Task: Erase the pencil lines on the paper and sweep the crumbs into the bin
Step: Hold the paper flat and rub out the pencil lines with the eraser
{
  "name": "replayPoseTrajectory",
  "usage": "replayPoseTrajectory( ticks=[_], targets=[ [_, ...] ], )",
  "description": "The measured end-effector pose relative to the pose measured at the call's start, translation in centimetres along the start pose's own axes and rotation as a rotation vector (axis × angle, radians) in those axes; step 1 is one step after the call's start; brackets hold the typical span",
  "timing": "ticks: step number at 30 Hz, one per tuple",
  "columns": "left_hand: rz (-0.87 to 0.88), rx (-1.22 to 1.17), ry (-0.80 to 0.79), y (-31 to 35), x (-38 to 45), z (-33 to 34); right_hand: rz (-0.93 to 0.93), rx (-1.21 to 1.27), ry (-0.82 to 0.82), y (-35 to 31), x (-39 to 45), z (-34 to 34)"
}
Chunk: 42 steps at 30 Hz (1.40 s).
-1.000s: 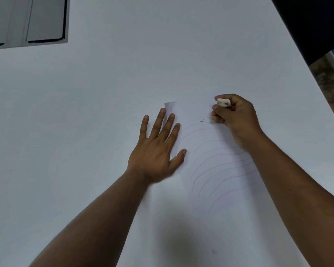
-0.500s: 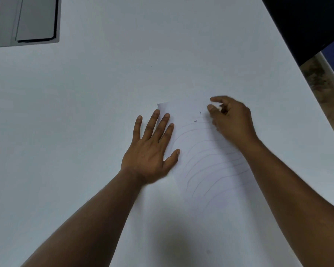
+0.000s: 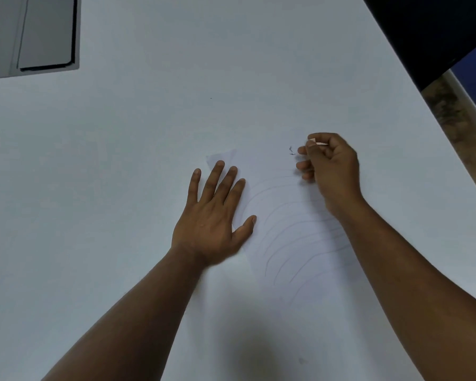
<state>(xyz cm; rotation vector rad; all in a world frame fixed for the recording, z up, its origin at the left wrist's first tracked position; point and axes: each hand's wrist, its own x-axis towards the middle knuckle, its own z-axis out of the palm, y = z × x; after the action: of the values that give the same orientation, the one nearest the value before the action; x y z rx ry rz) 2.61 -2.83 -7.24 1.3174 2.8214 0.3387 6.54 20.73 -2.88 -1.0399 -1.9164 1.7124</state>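
A: Entry, right hand [image 3: 331,169]. Fingers curled; thumb and forefinger pinch a small white eraser [image 3: 318,142], of which only a sliver shows. The hand sits at the far right part of the paper [image 3: 261,171], with the eraser near the sheet; contact cannot be confirmed.

B: And the left hand [image 3: 213,218]?

A: Flat and spread, palm down. Fingertips and thumb lie on the paper's left margin; the heel looks to rest on the table [image 3: 121,160]. It serves as a clamp.

B: Handling of the sheet?

A: Judged thin, light and limp, and white on a smooth white top, so it should slide and buckle readily under a rubbing stroke. It is best held by pressure from above near the stroke, not lifted by an edge. The far left corner appears slightly raised or shaded.

B: The eraser?

A: Small, probably soft and grippy. A pinch close to its working end should stop it flexing or rolling.

B: State of the work?

A: Faint curved pencil lines [image 3: 294,237] run across the sheet between the two hands and toward the viewer; most are unerased. A few dark crumbs [image 3: 291,151] lie just left of the right fingers. They are very light, so a gentle sweep is advised. No bin is identifiable; a grey panel [image 3: 36,34] sits at the table's far left corner.
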Motion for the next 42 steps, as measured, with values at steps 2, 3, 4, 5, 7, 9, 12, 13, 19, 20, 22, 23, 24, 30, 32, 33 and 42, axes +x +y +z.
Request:
replayPoseTrajectory(
  ticks=[2, 3, 4, 5, 7, 9, 12, 13, 19, 20, 22, 23, 24, 30, 32, 33, 42],
  targets=[
    [-0.007, -0.022, -0.004, -0.1, 0.0, 0.1, -0.013, -0.057, -0.087, 0.6, -1.2, 0.4],
    [-0.011, -0.038, -0.009, -0.1, 0.0, 0.1, -0.04, -0.127, -0.13, 1.2, -1.9, 0.6],
    [-0.014, -0.054, -0.012, -0.1, 0.0, 0.1, -0.079, -0.218, -0.158, 1.6, -2.4, 0.7],
    [-0.016, -0.066, -0.014, -0.1, 0.0, 0.1, -0.12, -0.308, -0.178, 2.0, -2.7, 0.7],
    [-0.019, -0.084, -0.029, -0.2, 0.0, 0.0, -0.17, -0.393, -0.214, 2.0, -2.6, 0.3],
    [-0.012, -0.086, -0.051, -0.2, 0.0, 0.1, -0.2, -0.438, -0.231, 1.6, -2.5, 0.3],
    [-0.005, -0.062, -0.09, -0.3, 0.2, 0.1, -0.321, -0.527, -0.205, 1.5, -3.2, 1.8],
    [-0.011, -0.057, -0.101, -0.3, 0.2, 0.1, -0.382, -0.567, -0.209, 1.6, -3.7, 2.5],
    [-0.03, -0.033, -0.129, -0.2, 0.4, 0.1, -0.574, -0.803, -0.236, 1.8, -4.3, 5.6],
    [-0.033, -0.037, -0.132, -0.2, 0.4, 0.1, -0.592, -0.835, -0.214, 1.9, -4.1, 5.6],
    [-0.035, -0.048, -0.133, -0.1, 0.3, 0.0, -0.6, -0.873, -0.112, 2.1, -3.2, 4.7],
    [-0.038, -0.055, -0.137, 0.0, 0.3, 0.0, -0.583, -0.879, -0.04, 2.2, -2.6, 3.7],
    [-0.041, -0.059, -0.144, 0.0, 0.3, -0.1, -0.554, -0.886, 0.026, 2.2, -1.9, 2.6],
    [-0.05, -0.067, -0.147, -0.1, 0.3, -0.2, -0.505, -0.795, 0.055, 1.7, -2.1, 2.6],
    [-0.049, -0.059, -0.15, 0.0, 0.3, -0.2, -0.55, -0.757, -0.056, 1.7, -3.8, 4.8],
    [-0.047, -0.055, -0.15, -0.1, 0.4, -0.2, -0.562, -0.771, -0.112, 2.0, -4.5, 5.7],
    [-0.056, -0.081, -0.161, 0.0, 0.3, -0.4, -0.499, -0.858, -0.019, 1.5, -0.8, 1.2]
  ],
)
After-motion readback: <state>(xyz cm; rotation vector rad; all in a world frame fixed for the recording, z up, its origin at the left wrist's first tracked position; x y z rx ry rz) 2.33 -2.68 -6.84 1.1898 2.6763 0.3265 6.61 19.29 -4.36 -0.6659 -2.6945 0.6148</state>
